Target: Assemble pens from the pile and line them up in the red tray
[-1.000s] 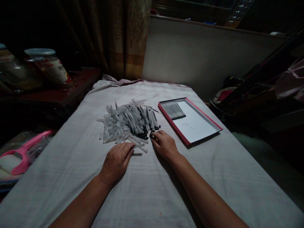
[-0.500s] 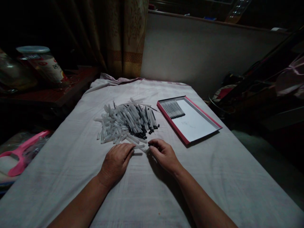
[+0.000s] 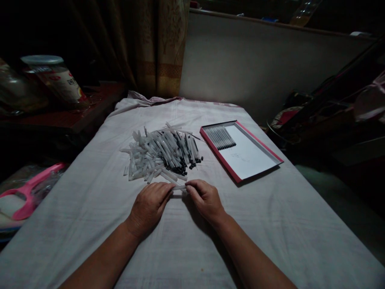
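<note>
A heap of clear pens and caps with black tips (image 3: 162,154) lies on a white cloth-covered table (image 3: 270,224). Just in front of the heap, my left hand (image 3: 150,206) and my right hand (image 3: 204,198) meet at a single clear pen (image 3: 179,187). Each hand pinches one end of it, close to the cloth. To the right lies a shallow red-edged box (image 3: 255,156) with a row of several pens (image 3: 221,138) laid at its far end.
A dark wooden shelf at the left carries a lidded jar (image 3: 57,80). Below it a pink plastic object (image 3: 28,192) lies on a bag. A curtain (image 3: 162,48) hangs behind the table. Dark clutter stands to the right.
My right hand drew back from the heap's edge and came left to meet my left hand. Both now pinch one clear pen between them.
</note>
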Tool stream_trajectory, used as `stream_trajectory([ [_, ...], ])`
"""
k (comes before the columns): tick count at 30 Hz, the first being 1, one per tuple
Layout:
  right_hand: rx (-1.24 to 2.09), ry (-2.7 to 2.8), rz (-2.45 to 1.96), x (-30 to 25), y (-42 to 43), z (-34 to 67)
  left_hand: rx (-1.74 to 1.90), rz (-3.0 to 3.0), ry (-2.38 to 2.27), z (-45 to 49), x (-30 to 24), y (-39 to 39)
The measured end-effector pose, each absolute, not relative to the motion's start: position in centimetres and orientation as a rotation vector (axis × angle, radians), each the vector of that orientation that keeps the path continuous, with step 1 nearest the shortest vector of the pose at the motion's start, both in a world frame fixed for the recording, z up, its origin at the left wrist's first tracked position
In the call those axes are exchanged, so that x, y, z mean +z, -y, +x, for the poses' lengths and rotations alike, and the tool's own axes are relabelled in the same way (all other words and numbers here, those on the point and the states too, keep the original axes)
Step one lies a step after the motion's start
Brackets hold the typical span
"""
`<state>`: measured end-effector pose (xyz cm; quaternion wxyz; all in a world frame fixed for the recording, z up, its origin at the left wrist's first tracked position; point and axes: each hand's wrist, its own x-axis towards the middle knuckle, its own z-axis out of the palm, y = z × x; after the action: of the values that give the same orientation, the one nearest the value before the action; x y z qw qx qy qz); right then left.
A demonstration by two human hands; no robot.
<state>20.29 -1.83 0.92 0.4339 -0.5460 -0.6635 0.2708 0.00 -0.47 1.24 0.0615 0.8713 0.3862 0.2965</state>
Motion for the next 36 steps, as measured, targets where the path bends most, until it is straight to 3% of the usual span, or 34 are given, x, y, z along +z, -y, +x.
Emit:
stream_trajectory([
  [19, 0.611, 1.814, -1.423, 0.88, 1.99, 20.99, 0.879, 2.619, -1.115, 0.03, 1.02, 0.45],
  [36, 0.723, 1.714, -1.215, 0.39, 2.18, 21.32, 0.913, 2.587, -1.094, -0.22, 0.87, 0.26],
])
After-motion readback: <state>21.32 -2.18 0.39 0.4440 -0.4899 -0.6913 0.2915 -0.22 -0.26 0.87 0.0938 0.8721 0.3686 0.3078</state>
